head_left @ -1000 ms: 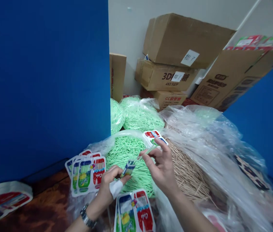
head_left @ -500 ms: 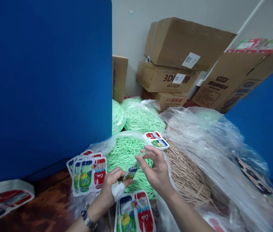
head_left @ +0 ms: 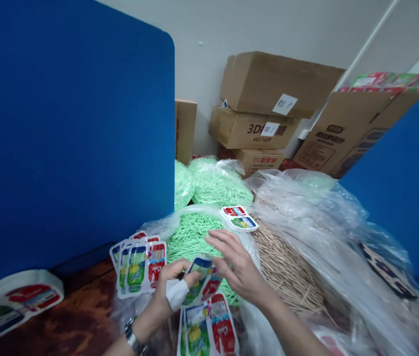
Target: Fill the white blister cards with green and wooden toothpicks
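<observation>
My left hand (head_left: pixel 164 289), with a white wrapping at the thumb, grips a green-and-red printed packet (head_left: pixel 199 286) by its left side. Fingers stretched out, my right hand (head_left: pixel 239 269) hovers at the packet's right edge; whether its thumb touches is unclear. Below the hands lie similar Sprite-and-Cola packets (head_left: pixel 209 329), overlapping. More filled packets (head_left: pixel 138 267) are fanned out to the left. Behind the hands is a heap of thin green sticks (head_left: pixel 190 231) in an opened clear bag. Brown sticks (head_left: pixel 287 269) fill another bag on the right.
A small stack of printed cards (head_left: pixel 239 219) rests between the two heaps. Another card stack (head_left: pixel 20 301) is at lower left. Blue partitions (head_left: pixel 71 133) flank the table. Cardboard boxes (head_left: pixel 268 91) and closed bags of green sticks (head_left: pixel 220 185) stand behind.
The packet has turned from edge-on to show its printed face and sits lower. My right hand has let go of its upper end and its fingers have straightened. The view has shifted slightly.
</observation>
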Tool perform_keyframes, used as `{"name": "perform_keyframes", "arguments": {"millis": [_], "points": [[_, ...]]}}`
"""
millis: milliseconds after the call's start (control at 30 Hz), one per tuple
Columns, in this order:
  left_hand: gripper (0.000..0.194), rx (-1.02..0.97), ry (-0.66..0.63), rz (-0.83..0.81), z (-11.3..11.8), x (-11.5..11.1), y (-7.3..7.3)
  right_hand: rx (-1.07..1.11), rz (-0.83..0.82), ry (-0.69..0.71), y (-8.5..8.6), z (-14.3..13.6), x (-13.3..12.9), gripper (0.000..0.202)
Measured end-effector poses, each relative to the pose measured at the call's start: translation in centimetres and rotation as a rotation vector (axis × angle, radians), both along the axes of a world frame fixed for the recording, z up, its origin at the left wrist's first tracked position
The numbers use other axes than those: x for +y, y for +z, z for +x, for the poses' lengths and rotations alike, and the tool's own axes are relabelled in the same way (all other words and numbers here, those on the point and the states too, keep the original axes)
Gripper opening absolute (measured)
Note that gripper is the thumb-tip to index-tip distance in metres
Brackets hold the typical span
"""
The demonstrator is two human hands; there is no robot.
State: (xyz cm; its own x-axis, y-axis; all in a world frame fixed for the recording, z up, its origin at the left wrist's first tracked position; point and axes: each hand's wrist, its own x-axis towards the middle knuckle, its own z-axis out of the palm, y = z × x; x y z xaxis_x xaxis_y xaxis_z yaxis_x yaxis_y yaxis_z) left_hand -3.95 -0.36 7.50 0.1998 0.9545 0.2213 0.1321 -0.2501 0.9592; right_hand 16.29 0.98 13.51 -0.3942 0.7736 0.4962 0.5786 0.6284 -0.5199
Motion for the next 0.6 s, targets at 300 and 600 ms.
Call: {"name": "perform_keyframes", "arguments": {"millis": [300,600], "points": [[0.054,-0.399,-0.112,-0.186,1.2,-1.7,0.8,0.410,-0.291,-0.147,-1.2,0.3,-2.8,0.023],[0.059,-0.431,-0.111,-0.304,0.8,-4.3,1.9,0.448,-0.202,-0.168,-1.7,-1.4,-4.7,0.019]]}}
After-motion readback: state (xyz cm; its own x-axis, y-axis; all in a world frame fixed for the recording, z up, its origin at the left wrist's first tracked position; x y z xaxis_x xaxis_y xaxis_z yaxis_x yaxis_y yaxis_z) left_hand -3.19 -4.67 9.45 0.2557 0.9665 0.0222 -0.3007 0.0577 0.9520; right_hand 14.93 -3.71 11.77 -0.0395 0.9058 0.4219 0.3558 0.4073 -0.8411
